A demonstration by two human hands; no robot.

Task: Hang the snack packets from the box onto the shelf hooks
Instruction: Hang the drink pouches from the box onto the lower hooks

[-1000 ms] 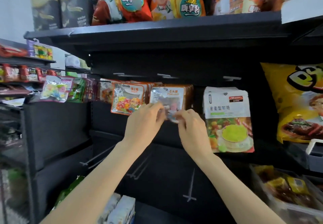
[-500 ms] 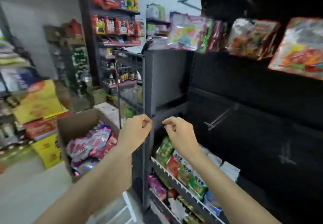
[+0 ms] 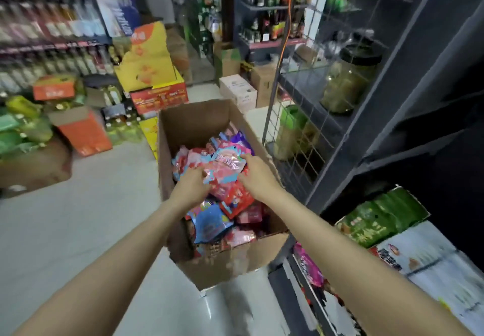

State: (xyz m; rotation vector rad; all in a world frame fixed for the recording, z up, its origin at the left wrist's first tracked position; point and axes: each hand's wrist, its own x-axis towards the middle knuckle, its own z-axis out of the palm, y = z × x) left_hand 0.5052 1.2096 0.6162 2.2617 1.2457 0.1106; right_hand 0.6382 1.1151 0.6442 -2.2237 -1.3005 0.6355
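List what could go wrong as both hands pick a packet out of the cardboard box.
1. The left hand and right hand grip one pink packet lying on a loose heap; neighbouring packets may lift with it and drop.
2. The cardboard box stands close beside the wire rack; a packet swung toward the shelf could snag on the mesh.
3. The glossy film looks slippery, so a light pinch might slide off.
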